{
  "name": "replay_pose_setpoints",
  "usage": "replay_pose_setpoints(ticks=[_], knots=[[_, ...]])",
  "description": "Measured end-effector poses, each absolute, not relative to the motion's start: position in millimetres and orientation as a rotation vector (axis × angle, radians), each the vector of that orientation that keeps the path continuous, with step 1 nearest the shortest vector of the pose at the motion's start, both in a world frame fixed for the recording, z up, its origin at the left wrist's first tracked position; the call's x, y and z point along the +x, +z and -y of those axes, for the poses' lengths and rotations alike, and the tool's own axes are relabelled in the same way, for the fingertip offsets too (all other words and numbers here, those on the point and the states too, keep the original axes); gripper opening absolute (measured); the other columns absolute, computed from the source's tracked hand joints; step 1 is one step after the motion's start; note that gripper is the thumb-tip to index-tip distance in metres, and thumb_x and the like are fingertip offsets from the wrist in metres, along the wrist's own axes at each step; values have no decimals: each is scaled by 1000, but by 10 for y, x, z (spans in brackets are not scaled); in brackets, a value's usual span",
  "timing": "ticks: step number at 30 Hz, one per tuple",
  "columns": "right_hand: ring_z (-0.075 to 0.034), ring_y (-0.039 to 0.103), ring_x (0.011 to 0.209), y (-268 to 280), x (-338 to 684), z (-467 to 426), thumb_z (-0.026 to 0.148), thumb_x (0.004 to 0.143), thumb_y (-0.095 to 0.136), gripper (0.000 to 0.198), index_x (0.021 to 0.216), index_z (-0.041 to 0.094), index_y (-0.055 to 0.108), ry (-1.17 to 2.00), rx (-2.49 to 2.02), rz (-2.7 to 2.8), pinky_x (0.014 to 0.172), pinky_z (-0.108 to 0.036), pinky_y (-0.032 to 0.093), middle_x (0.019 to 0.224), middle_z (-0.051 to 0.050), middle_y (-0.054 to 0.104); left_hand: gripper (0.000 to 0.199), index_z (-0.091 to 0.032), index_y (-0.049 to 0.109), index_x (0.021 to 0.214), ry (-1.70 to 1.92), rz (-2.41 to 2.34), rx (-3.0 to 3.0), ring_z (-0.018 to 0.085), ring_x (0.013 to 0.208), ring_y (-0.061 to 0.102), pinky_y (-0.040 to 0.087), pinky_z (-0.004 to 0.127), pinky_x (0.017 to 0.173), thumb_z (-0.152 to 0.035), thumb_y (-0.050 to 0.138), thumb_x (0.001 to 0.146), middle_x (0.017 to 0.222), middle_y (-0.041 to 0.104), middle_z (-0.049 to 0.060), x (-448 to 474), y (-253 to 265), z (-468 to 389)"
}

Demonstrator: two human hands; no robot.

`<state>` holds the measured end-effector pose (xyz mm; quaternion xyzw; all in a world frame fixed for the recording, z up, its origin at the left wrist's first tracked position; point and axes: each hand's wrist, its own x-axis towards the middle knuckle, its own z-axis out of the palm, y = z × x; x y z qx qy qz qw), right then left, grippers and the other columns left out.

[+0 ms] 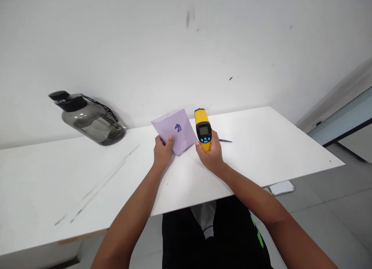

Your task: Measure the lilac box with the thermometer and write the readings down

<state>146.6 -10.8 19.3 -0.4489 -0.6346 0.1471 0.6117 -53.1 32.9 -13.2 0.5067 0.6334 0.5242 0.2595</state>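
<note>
My left hand (163,151) grips the lower left edge of a light purple box (183,135), thumb across its front. A dark blue horse-head mark is printed on that face, and the box is tilted above the table. In my right hand (213,155) is a yellow and black infrared thermometer (202,125), held by its handle with the small screen and blue buttons facing me. The box and the thermometer are side by side, with a narrow gap between them. Just right of my right hand, a dark pen (226,140) lies on the table, partly hidden by the hand.
A large grey see-through water bottle (93,120) with a black lid and strap stands at the left by the wall. The white table (261,145) runs along the wall (162,48). A white object (281,187) shows below the table's right front edge.
</note>
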Motion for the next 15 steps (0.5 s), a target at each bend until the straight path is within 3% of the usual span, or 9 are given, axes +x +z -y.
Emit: replay_pose_setpoints(ticks=[15], knots=[[-26, 58, 104, 215, 1463, 123, 30, 85, 58, 43, 125, 24, 46, 344, -1028, 1462, 85, -46, 53, 115, -10, 58, 56, -21, 52, 114, 1454, -1663, 1352, 27, 108, 61, 48, 42, 92, -62, 64, 78, 111, 64, 11, -537, -140, -343]])
